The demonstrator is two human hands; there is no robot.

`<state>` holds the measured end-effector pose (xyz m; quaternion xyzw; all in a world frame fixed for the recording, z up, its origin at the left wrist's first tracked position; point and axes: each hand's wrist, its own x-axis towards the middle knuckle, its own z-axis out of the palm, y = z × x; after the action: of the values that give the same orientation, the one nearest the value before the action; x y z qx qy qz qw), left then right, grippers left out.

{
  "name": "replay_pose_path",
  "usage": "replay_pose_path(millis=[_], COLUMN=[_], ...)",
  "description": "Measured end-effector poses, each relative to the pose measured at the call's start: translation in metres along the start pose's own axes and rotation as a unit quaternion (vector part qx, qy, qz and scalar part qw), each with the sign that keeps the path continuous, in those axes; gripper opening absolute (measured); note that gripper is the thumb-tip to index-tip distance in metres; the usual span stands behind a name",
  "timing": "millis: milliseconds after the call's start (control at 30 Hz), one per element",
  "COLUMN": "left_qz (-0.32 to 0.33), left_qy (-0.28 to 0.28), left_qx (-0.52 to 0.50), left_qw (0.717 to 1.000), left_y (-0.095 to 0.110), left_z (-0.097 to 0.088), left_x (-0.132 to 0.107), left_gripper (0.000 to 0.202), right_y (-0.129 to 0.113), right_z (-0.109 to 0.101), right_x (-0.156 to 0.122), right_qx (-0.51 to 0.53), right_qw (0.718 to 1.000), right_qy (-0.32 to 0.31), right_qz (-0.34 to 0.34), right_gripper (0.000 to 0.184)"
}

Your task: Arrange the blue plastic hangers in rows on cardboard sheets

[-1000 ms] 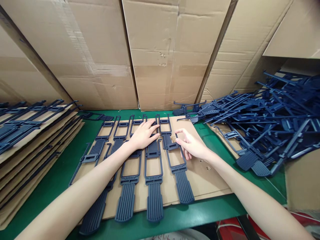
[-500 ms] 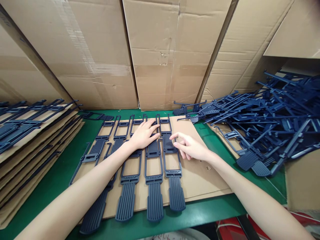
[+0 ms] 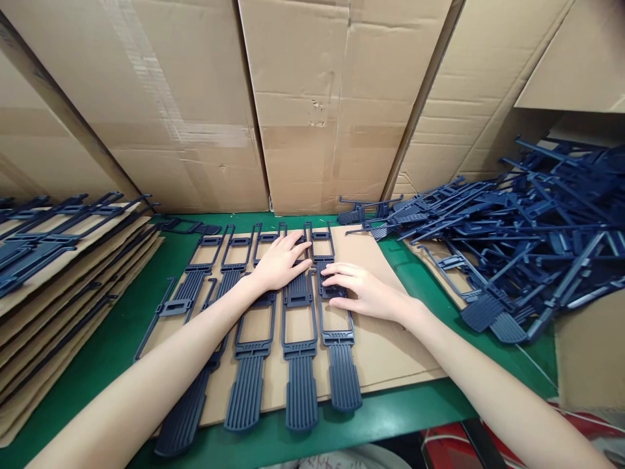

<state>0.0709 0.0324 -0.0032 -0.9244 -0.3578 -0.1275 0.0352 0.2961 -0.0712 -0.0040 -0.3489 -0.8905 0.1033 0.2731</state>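
Note:
Dark blue plastic frame parts with ribbed paddle ends lie in two rows on a cardboard sheet (image 3: 385, 352). My left hand (image 3: 279, 262) rests flat over the back row, its fingers spread across the parts near the middle. My right hand (image 3: 364, 290) lies palm down, fingers stretched out over the rightmost plastic part (image 3: 344, 378) of the front row, covering some of its upper frame. Neither hand is wrapped round anything. To the left, another ribbed part (image 3: 301, 394) lies alongside, and my left forearm hides some of the parts further left.
A tangled heap of the same blue parts (image 3: 547, 221) sits on the right. Layered cardboard sheets (image 3: 97, 286) with parts between them are stacked at the left. Large cardboard boxes (image 3: 336, 130) stand along the back of the green table (image 3: 390, 410).
My right hand has turned palm down, its fingers straightening out over the rightmost part. My left hand has stayed in place, and the parts lie as before.

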Motion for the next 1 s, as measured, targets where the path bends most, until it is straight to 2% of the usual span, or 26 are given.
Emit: replay_pose_path(millis=[333,600,1000], left_qz=[0.001,-0.001,0.001], left_qy=[-0.011,-0.010,-0.016], left_qx=[0.002,-0.004,0.001], left_qw=[1.000,1.000,1.000], left_y=[0.0016,0.0019,0.0024], left_z=[-0.0029,-0.0037,-0.0044], left_x=[0.0000,0.0000,-0.0001], left_gripper=[0.049,0.048,0.049], right_y=[0.0005,0.0033,0.0092], right_z=[-0.0089,-0.0074,-0.0090], right_x=[-0.0024,-0.0032,-0.0055], right_qx=[-0.085,-0.044,-0.051], right_qw=[0.996,0.999,0.998], right_qy=[-0.009,-0.006,-0.021], right_qz=[0.003,-0.010,-0.014], right_gripper=[0.020,0.022,0.022])
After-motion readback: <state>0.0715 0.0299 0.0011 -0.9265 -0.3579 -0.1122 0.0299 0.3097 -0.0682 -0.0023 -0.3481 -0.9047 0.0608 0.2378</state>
